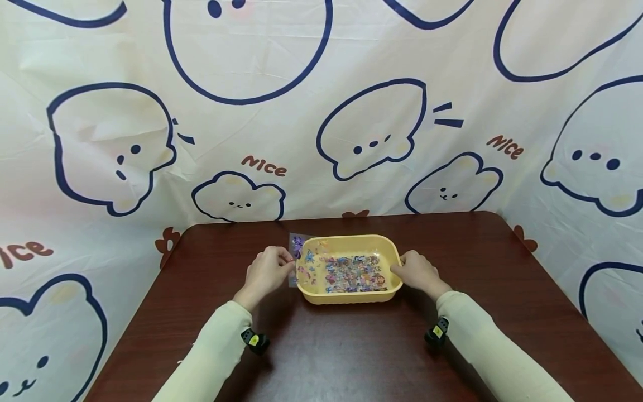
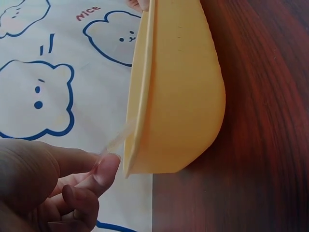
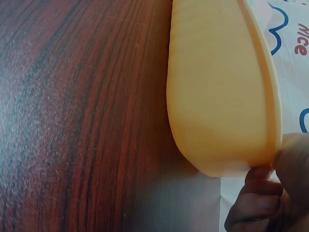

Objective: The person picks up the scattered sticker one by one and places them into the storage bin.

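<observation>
A yellow plastic basin (image 1: 346, 298) sits on the brown table between both hands, with many small colourful stickers (image 1: 354, 273) inside. My left hand (image 1: 268, 271) is at its left end. Thumb and finger of that hand pinch a clear sheet (image 2: 118, 140), which shows as a translucent strip reaching to the rim in the left wrist view. In the head view a clear sheet with purple prints (image 1: 297, 245) sticks out past the left rim. My right hand (image 1: 419, 272) grips the right end of the basin, thumb over the rim and fingers (image 3: 258, 200) curled below it.
The dark wood-grain table (image 1: 341, 352) extends around the basin. A white curtain (image 1: 301, 128) with blue cartoon outlines hangs behind the table and along both sides. Each wrist carries a small black strapped camera (image 1: 255, 340).
</observation>
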Available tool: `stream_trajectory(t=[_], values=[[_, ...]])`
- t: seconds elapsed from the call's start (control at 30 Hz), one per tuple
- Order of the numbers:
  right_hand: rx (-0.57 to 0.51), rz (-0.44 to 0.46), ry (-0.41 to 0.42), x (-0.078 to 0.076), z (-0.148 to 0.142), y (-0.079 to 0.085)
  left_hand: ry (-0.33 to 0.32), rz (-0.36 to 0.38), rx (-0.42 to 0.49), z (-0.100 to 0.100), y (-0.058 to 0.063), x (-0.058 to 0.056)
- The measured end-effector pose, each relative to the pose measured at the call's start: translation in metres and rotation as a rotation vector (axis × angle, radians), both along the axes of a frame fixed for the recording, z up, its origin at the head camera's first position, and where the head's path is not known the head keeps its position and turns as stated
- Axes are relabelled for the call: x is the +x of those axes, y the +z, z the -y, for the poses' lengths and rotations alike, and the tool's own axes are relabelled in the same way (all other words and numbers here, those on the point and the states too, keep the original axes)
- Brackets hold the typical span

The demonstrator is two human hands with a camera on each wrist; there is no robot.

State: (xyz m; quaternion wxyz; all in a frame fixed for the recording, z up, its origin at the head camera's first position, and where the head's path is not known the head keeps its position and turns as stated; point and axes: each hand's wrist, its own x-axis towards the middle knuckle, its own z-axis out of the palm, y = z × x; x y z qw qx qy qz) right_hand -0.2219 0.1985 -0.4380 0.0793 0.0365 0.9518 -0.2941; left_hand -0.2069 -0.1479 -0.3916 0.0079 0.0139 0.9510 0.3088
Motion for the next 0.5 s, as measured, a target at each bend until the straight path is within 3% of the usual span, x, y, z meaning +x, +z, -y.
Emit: stream_trajectory(t=[0.5], values=[[0.010,0.008,-0.002,-0.001,-0.001,0.000,0.011,0.006,-0.053,-0.013,-0.006,-0.005]])
